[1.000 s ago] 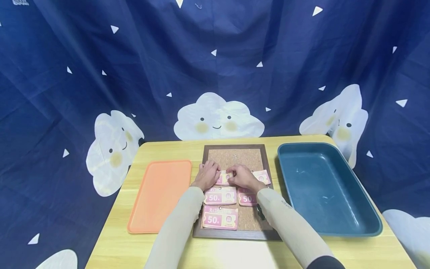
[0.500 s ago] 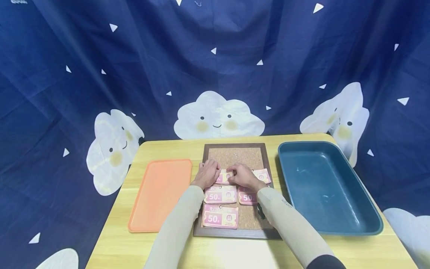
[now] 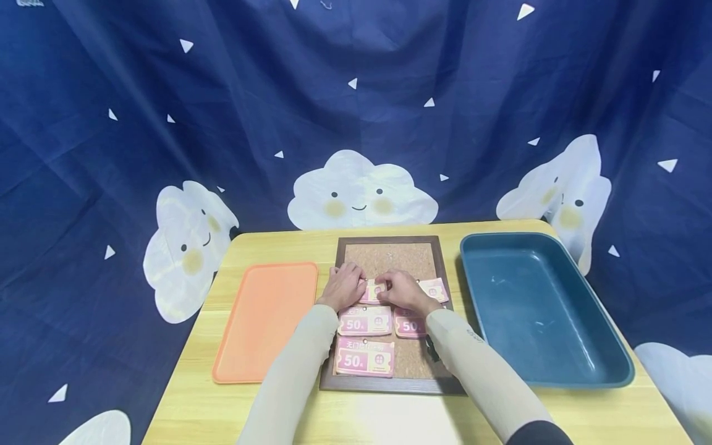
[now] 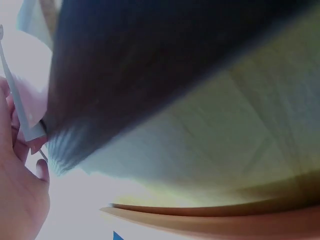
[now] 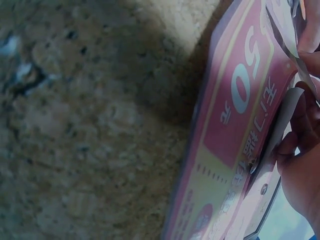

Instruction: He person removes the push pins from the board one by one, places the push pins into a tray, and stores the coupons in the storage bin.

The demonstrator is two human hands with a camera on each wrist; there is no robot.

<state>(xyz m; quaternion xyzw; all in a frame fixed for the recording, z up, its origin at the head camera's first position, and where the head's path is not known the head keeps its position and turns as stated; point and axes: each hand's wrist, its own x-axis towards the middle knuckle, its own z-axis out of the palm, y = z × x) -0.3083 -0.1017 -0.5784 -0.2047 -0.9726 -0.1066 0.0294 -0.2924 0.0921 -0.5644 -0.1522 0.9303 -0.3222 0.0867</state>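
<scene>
A framed cork board lies on the table under both hands. Across its upper left part is a pink coupon, partly hidden by fingers. My left hand holds it from the left side, fingers bent. From the right, my right hand pinches near its right part with thumb and fingers. More pink "50" coupons are on the board: a middle-left coupon, a lower-left coupon, a middle-right coupon partly behind the right wrist, and an upper-right coupon. Small round pin heads show at several top edges.
To the board's left lies a flat orange tray. A deep dark-teal bin stands on the right, close to the right forearm. The wooden table ends at a blue curtain with white clouds.
</scene>
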